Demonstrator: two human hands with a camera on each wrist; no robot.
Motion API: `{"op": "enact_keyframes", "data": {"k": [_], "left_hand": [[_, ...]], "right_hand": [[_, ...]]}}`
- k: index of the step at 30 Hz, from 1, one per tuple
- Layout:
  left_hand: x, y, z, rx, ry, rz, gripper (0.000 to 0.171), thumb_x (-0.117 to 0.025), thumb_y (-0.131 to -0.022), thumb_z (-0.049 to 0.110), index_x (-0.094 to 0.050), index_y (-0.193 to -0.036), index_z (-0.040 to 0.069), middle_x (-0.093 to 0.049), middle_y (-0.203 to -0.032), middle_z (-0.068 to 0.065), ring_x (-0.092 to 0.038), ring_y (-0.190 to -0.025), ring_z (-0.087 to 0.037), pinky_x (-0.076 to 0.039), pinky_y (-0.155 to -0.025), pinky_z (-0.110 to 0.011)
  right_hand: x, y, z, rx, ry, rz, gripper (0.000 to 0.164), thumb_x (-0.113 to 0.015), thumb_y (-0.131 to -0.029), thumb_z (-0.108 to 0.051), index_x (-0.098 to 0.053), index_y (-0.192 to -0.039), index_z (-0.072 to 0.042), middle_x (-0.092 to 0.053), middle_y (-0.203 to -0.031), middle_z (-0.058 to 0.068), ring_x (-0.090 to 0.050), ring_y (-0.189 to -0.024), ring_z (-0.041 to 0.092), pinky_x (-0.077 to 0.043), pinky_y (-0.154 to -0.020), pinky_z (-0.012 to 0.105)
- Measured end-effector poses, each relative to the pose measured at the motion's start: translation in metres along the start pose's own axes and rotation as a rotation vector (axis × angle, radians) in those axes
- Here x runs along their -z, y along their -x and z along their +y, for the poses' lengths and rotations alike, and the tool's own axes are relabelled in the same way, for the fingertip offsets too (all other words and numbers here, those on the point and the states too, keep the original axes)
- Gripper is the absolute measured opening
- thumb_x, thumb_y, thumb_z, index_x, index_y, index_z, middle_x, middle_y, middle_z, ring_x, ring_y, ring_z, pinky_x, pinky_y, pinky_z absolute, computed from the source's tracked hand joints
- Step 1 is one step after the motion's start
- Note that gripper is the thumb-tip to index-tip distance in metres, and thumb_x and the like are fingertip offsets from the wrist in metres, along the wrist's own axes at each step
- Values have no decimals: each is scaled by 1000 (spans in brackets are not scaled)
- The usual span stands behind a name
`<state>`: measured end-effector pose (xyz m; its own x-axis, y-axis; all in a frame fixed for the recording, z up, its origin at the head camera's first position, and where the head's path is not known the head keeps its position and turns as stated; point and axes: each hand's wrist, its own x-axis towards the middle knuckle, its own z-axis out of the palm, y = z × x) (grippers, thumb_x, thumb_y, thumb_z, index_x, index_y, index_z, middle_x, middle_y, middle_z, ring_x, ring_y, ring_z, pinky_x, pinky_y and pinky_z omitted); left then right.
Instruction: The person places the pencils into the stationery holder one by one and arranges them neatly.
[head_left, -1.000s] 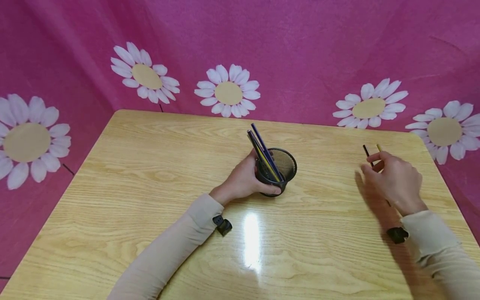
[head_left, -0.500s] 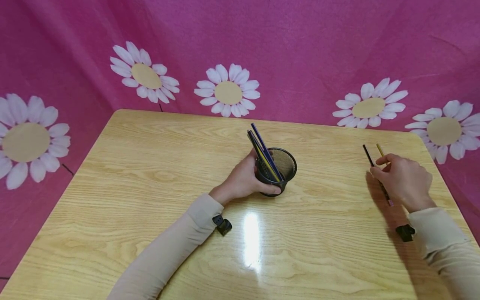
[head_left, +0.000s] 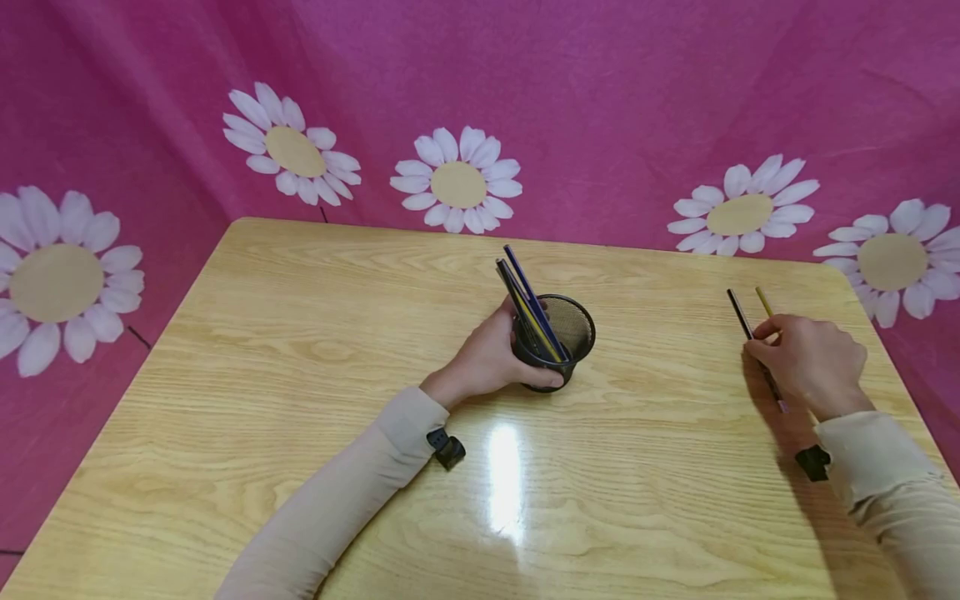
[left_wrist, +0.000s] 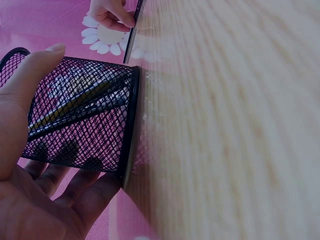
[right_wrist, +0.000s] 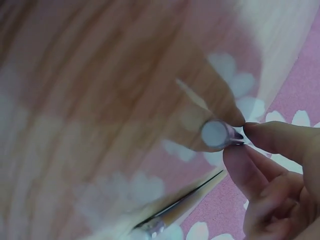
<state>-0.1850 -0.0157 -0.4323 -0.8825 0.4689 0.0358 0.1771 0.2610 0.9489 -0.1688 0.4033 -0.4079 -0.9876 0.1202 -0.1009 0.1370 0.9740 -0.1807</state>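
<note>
My left hand (head_left: pixel 487 354) grips a black mesh pencil cup (head_left: pixel 573 329) that stands on the table; its thumb lies along the near side. Several pencils (head_left: pixel 531 308) lean in the cup toward the upper left. In the left wrist view, the cup's mesh wall (left_wrist: pixel 85 120) shows between thumb and fingers. On the right side of the table, my right hand (head_left: pixel 813 362) pinches a black pencil (head_left: pixel 738 310) between thumb and forefinger. Its pale round end (right_wrist: pixel 214 135) faces the right wrist camera. A yellow pencil (head_left: pixel 763 300) lies just beyond, partly hidden by that hand.
The wooden table (head_left: pixel 300 333) has a bright light reflection near its front middle. A pink cloth (head_left: pixel 585 100) with large white flowers hangs behind the table and along its sides.
My right hand has shifted right and slightly nearer, uncovering more of the black pencil, then settled with fingertips on it. The left hand and the cup have stayed in place.
</note>
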Motion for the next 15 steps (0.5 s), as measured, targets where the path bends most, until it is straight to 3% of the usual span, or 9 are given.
{"op": "enact_keyframes", "data": {"k": [7,15], "left_hand": [[0,-1,0,-3,9,-8,104,-100,-66,19,-41,-151,12,-54,-149,-6,-65,-116,-17,-46,-108,-33],[0,-1,-1,-2,-6,1,105,-100,-65,21,-41,-151,11,-54,-150,-7,-65,-116,-17,-46,-108,-33]], "right_hand": [[-1,1,-1,6,-2,1,28,-67,-96,-28,-70,-111,-5,-72,-94,17,-61,-79,38,-39,-56,49],[1,8,-22,78,-50,90,29,-68,-96,-34,-72,-110,-8,-70,-70,1,-60,-66,28,-37,-51,42]]}}
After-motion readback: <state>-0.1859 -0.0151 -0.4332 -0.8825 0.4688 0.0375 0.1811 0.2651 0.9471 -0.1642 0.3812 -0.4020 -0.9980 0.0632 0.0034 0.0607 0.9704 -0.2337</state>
